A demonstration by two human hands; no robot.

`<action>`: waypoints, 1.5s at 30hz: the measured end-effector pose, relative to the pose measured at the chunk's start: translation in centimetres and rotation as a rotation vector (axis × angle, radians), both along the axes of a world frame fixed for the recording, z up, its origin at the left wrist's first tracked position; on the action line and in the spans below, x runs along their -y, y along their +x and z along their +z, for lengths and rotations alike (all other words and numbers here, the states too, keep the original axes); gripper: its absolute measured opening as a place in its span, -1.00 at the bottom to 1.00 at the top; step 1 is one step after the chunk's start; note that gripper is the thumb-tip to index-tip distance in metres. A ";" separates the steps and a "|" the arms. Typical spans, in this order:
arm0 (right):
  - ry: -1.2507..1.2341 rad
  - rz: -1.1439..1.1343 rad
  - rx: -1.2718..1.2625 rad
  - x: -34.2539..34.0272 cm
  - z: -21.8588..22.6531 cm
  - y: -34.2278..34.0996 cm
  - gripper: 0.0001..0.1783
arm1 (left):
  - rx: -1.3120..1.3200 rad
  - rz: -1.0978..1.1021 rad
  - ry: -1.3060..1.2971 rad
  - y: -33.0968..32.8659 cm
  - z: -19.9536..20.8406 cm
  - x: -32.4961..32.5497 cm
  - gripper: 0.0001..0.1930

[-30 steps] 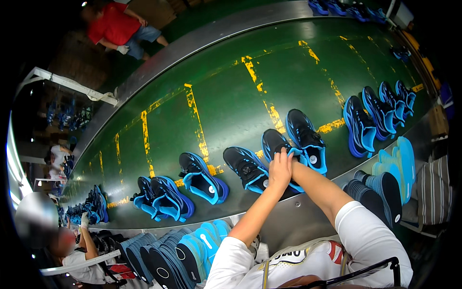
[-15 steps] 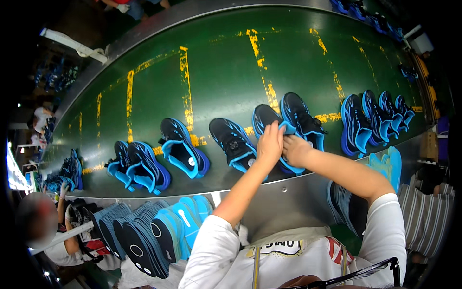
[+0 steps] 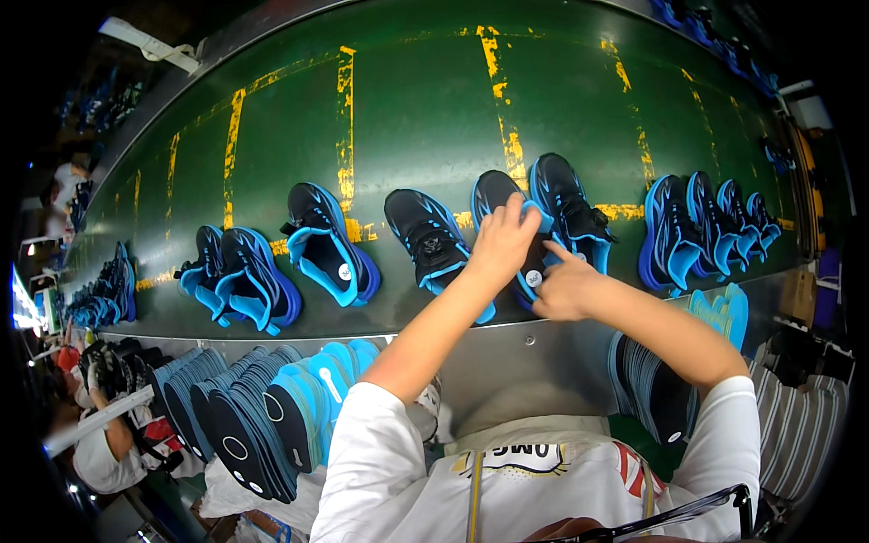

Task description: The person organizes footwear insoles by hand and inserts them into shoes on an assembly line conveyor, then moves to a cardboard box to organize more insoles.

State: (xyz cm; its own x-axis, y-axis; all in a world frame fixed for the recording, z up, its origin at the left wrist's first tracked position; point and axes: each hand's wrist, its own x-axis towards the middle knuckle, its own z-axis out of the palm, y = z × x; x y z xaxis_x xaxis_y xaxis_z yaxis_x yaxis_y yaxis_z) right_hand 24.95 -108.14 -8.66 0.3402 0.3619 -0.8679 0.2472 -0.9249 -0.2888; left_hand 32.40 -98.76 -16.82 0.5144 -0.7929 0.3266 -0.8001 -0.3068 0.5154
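The left hand [image 3: 505, 239] is pinching the tongue [image 3: 541, 215] of a black-and-blue sneaker [image 3: 494, 189]; the right hand [image 3: 570, 286] is half-curling beside it, grip unclear — the sneaker is lying on the green belt [image 3: 416, 118], toe pointing away beyond both.

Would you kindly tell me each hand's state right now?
Left hand: closed, holding a black-and-blue sneaker at its opening.
Right hand: at the same sneaker's heel; whether it grips cannot be told.

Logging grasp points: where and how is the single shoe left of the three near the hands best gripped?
Likely by the heel collar of that shoe, from the near side, pinching its rim inside and out: the toe points away, and the uncovered opening sits at the near end.
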 end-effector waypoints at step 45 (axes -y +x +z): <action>-0.102 -0.623 0.453 4.8 -3.7 -8.7 -0.52 | 0.016 0.233 0.028 -1.9 2.2 0.3 -0.86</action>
State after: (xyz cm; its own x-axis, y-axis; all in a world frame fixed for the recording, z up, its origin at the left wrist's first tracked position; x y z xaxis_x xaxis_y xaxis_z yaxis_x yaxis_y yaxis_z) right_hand 16.26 -112.94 -12.41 0.7844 -0.0871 -0.6142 -0.2535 -0.9486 -0.1893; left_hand 30.53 -99.09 -14.67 0.6797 -0.6620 0.3159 -0.7139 -0.4985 0.4918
